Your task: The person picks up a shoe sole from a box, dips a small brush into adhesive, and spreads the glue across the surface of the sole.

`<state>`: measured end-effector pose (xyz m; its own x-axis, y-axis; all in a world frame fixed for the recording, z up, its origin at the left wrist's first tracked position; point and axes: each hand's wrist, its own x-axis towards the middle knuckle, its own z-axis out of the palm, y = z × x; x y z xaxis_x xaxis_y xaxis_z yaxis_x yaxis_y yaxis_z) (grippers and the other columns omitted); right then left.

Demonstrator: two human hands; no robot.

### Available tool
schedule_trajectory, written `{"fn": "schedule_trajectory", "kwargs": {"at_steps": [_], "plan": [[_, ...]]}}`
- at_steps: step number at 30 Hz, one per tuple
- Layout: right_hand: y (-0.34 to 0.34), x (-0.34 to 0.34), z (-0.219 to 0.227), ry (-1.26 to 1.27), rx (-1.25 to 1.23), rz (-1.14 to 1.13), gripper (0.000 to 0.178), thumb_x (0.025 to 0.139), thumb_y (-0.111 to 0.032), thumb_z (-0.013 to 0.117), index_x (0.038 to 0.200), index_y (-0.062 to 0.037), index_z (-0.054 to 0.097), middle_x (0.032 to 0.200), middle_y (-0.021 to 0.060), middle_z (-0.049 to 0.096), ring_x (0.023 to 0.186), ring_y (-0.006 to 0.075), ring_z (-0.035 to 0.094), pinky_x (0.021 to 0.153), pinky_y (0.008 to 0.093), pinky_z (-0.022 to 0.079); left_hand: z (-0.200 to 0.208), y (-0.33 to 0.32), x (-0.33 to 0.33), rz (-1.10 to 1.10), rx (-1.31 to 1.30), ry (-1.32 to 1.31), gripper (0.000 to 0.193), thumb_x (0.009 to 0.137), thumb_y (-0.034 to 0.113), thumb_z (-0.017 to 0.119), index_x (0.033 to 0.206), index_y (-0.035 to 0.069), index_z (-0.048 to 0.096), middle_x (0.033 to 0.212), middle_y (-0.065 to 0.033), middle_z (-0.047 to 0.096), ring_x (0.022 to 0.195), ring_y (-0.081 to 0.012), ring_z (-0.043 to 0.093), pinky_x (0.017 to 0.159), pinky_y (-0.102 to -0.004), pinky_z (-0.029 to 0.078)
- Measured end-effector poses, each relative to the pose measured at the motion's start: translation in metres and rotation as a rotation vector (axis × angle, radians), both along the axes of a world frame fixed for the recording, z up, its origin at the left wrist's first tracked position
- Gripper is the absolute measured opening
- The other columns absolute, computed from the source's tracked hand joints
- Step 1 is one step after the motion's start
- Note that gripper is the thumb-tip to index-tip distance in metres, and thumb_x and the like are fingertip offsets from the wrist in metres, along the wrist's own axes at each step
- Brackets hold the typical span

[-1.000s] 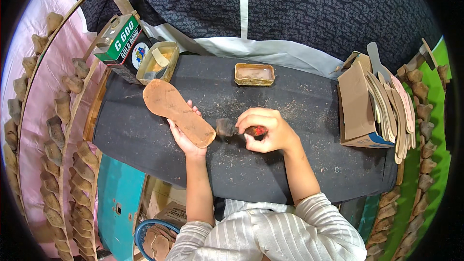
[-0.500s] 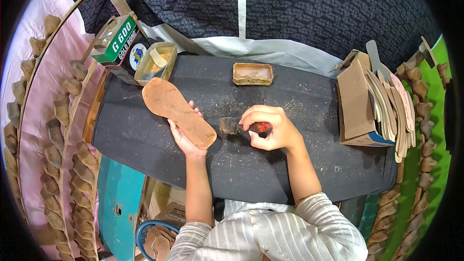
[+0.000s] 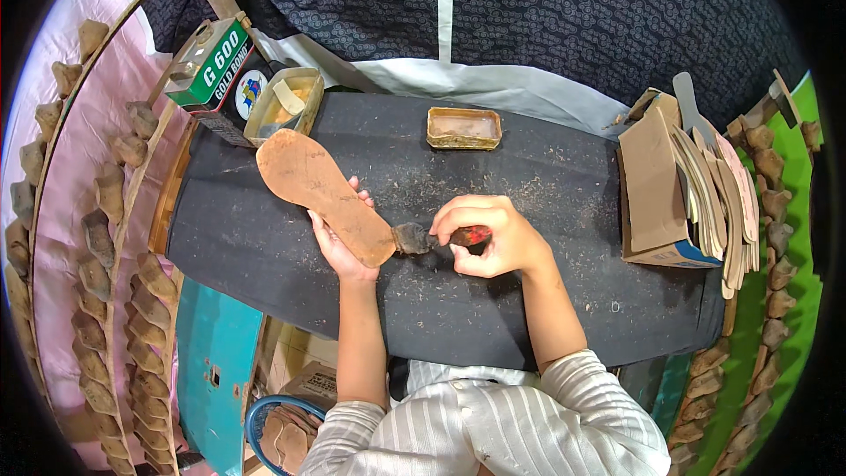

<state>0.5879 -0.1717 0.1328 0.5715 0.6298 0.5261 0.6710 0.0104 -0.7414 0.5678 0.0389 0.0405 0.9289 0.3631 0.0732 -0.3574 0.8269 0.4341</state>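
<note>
My left hand (image 3: 345, 254) is closed round a brown shoe sole (image 3: 322, 196) from beneath, thumb along one edge and fingertips past the other. The sole is tilted, its wide end at the far left and its narrower end toward me. In my right hand (image 3: 509, 238) is a short brush (image 3: 411, 239) with a red and black handle, pinched between thumb and fingers. Its dark, clotted bristles meet the right edge of the sole's narrower end; whether they press on it I cannot tell.
A shallow rectangular tin (image 3: 463, 130) stands at the table's far side. At the back left are a green-and-black can (image 3: 214, 79) and an open tub (image 3: 302, 115) with a scraper. A cardboard box (image 3: 654, 189) of sole pieces stands right. Shoe lasts line both sides; scraps litter the dark cloth.
The brush has moved slightly left, closing the gap to the sole's narrower end. My left hand and the sole have shifted only a little.
</note>
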Motion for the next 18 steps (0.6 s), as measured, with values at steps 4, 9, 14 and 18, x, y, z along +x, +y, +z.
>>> {"fn": "schedule_trajectory", "kwargs": {"at_steps": [4, 9, 14, 18], "plan": [[0.006, -0.009, 0.008, 0.071, 0.023, 0.07, 0.019, 0.06, -0.003, 0.063, 0.078, -0.004, 0.061, 0.089, 0.0096, 0.065, 0.078, 0.023, 0.064, 0.07, 0.0307, 0.052, 0.002, -0.004, -0.001, 0.013, 0.063, 0.021, 0.056, 0.098, 0.046, 0.028, 0.135, 0.005, 0.037, 0.125, -0.0175, 0.051, 0.095, -0.0235, 0.059, 0.084, -0.0361, 0.051], [0.011, -0.006, 0.001, 0.046, 0.013, 0.127, 0.018, 0.061, -0.004, 0.064, 0.079, -0.0035, 0.062, 0.087, 0.0086, 0.064, 0.074, 0.0217, 0.063, 0.067, 0.0302, 0.051, 0.003, -0.005, -0.001, -0.004, 0.088, 0.014, 0.058, 0.098, 0.048, 0.023, 0.135, 0.005, 0.037, 0.122, -0.0177, 0.052, 0.096, -0.0239, 0.058, 0.085, -0.0351, 0.049], [-0.003, 0.0, 0.003, -0.059, 0.022, -0.039, 0.019, 0.058, -0.003, 0.062, 0.078, -0.0035, 0.06, 0.084, 0.0082, 0.063, 0.072, 0.0216, 0.063, 0.065, 0.0302, 0.051, 0.002, -0.002, -0.001, -0.026, 0.059, 0.021, 0.058, 0.098, 0.048, 0.023, 0.135, 0.005, 0.037, 0.123, -0.0178, 0.052, 0.096, -0.0237, 0.058, 0.084, -0.0343, 0.05], [0.002, -0.005, 0.006, -0.014, 0.104, -0.026, 0.018, 0.057, -0.003, 0.062, 0.075, -0.0041, 0.064, 0.085, 0.0101, 0.067, 0.075, 0.0212, 0.065, 0.066, 0.0294, 0.052, 0.001, -0.004, -0.002, -0.064, 0.044, 0.027, 0.058, 0.098, 0.048, 0.024, 0.135, 0.005, 0.037, 0.123, -0.0183, 0.052, 0.096, -0.0237, 0.058, 0.084, -0.0346, 0.05]]}}
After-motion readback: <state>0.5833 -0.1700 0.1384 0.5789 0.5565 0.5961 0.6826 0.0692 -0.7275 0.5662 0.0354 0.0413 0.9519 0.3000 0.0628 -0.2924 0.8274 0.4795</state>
